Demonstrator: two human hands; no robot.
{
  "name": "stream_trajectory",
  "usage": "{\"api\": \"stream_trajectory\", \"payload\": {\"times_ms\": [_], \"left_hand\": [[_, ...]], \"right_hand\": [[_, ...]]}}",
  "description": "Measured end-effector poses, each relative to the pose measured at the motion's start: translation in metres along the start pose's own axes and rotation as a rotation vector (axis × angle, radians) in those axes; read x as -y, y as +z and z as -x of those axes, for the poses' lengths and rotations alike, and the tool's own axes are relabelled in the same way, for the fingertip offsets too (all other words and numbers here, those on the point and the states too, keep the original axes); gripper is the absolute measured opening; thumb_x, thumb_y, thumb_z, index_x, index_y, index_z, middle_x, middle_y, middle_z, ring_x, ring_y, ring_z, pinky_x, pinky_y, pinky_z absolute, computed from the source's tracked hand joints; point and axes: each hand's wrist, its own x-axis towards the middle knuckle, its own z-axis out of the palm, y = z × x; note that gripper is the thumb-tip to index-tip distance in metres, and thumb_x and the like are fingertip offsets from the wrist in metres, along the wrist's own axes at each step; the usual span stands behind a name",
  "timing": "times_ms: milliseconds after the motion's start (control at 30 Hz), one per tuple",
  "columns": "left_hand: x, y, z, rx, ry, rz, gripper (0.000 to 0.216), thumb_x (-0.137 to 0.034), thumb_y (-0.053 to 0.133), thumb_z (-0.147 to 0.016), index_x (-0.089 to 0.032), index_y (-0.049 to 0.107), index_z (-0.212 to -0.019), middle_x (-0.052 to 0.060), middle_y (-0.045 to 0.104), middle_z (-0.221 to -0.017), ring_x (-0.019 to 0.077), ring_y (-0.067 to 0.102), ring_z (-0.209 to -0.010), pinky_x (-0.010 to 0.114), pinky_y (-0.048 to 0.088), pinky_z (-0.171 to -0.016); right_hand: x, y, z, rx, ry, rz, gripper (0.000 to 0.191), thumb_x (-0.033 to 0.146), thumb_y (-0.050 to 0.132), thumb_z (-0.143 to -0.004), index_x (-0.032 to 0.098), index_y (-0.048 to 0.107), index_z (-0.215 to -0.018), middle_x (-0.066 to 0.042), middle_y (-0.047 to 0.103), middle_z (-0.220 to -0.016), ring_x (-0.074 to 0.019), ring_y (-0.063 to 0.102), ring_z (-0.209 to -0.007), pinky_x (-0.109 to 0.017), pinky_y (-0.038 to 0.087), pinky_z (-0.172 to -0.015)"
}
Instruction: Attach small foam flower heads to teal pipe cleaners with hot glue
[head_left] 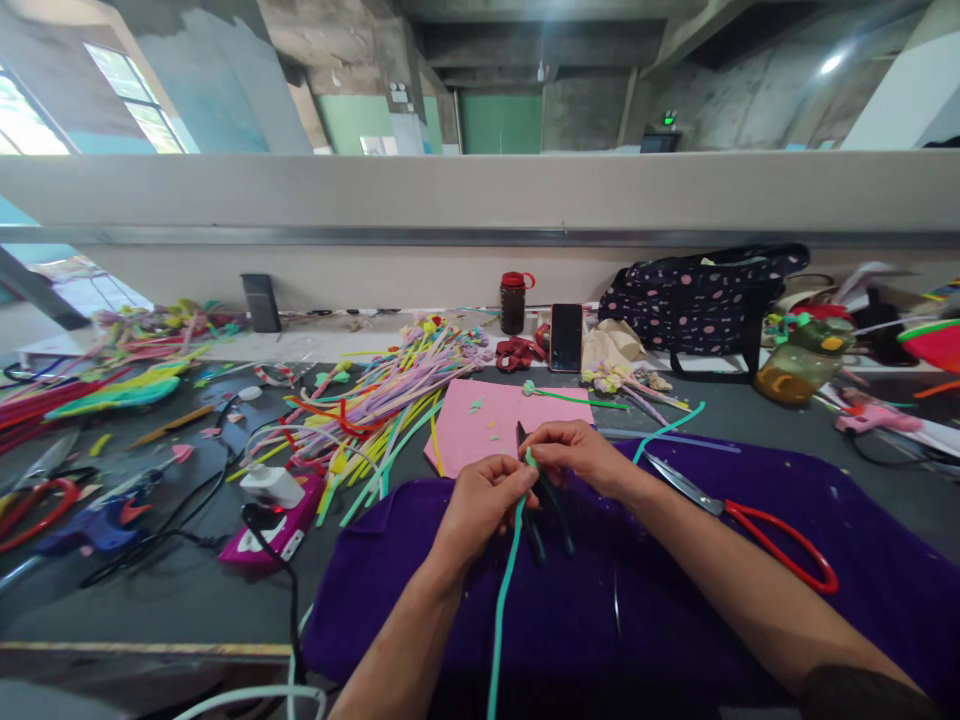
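Between both hands is a mint-green pipe cleaner (505,585); its long end hangs down toward me, and its upper end is bent into a small clump at the fingertips. My left hand (480,503) is closed, pinching it just below the clump. From the other side, my right hand (576,456) is closed on the upper end with thumb and finger. Dark-handled pliers (562,522) lie beneath the hands on a purple cloth (390,560), partly covered. Red-handled scissors (721,508) rest beyond my right forearm, with another mint-green pipe cleaner (675,425) near their tips.
A pink sheet (469,420) bears a green-stemmed piece (570,399). Piled pipe cleaners (405,390) lie left of it. Farther left are a magenta power strip (274,525), cables and a blue glue gun (105,525). A phone (565,338), bottle (513,305) and patterned bag (690,310) stand behind.
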Motion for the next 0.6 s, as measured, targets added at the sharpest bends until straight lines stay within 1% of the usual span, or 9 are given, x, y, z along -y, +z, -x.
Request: {"api": "stream_trajectory", "payload": {"times_ms": [200,300,400,467,533,600], "left_hand": [[-0.0004,0.0009,0.001,-0.03,-0.015,-0.093,0.024,-0.037,0.06,-0.066,-0.014,0.055,-0.069,-0.001,0.059,-0.054,0.0052,0.042,-0.035,0.017,0.028,-0.035],[0.0019,-0.0003,-0.0003,-0.041,0.025,-0.102,0.022,-0.036,0.059,-0.068,-0.014,0.056,-0.069,-0.002,0.057,-0.052,0.0041,0.037,-0.035,0.016,0.026,-0.037],[0.0043,-0.0008,-0.0017,-0.045,0.055,-0.077,0.02,-0.034,0.058,-0.069,-0.014,0.055,-0.067,-0.003,0.055,-0.049,0.0034,0.033,-0.035,0.017,0.023,-0.037],[0.0045,-0.0002,-0.0022,-0.065,0.064,-0.052,0.018,-0.031,0.059,-0.068,-0.014,0.054,-0.066,-0.004,0.054,-0.047,0.0038,0.035,-0.036,0.017,0.024,-0.038],[0.0036,0.0005,-0.0025,-0.08,0.05,-0.018,0.017,-0.03,0.059,-0.068,-0.014,0.053,-0.065,-0.004,0.052,-0.046,0.004,0.037,-0.036,0.016,0.025,-0.038],[0.0023,0.0006,-0.0026,-0.074,0.016,0.04,0.019,-0.031,0.059,-0.068,-0.015,0.05,-0.064,-0.005,0.051,-0.044,0.0036,0.036,-0.033,0.016,0.023,-0.036]], "right_hand": [[-0.0012,0.0053,0.0006,-0.01,0.005,0.074,0.019,0.031,0.057,-0.073,0.013,0.061,-0.079,0.005,0.05,-0.05,-0.0053,0.043,-0.039,-0.017,0.033,-0.039],[-0.001,0.0068,0.0005,-0.021,-0.003,0.086,0.018,0.03,0.057,-0.073,0.013,0.06,-0.078,0.005,0.05,-0.05,-0.0052,0.042,-0.038,-0.017,0.032,-0.038],[-0.0002,0.0081,0.0005,-0.03,-0.002,0.111,0.018,0.031,0.057,-0.073,0.014,0.06,-0.079,0.005,0.05,-0.049,-0.0057,0.043,-0.038,-0.017,0.034,-0.038],[0.0004,0.0087,0.0009,-0.034,-0.01,0.123,0.02,0.032,0.057,-0.073,0.014,0.061,-0.08,0.004,0.05,-0.05,-0.006,0.044,-0.039,-0.017,0.035,-0.038],[0.0007,0.0088,0.0013,-0.028,-0.026,0.112,0.022,0.034,0.056,-0.074,0.014,0.061,-0.081,0.004,0.05,-0.051,-0.0063,0.045,-0.04,-0.017,0.035,-0.039],[0.0008,0.008,0.0016,-0.013,-0.03,0.079,0.025,0.036,0.055,-0.076,0.014,0.06,-0.086,0.005,0.049,-0.052,-0.0067,0.045,-0.041,-0.018,0.035,-0.039]]}}
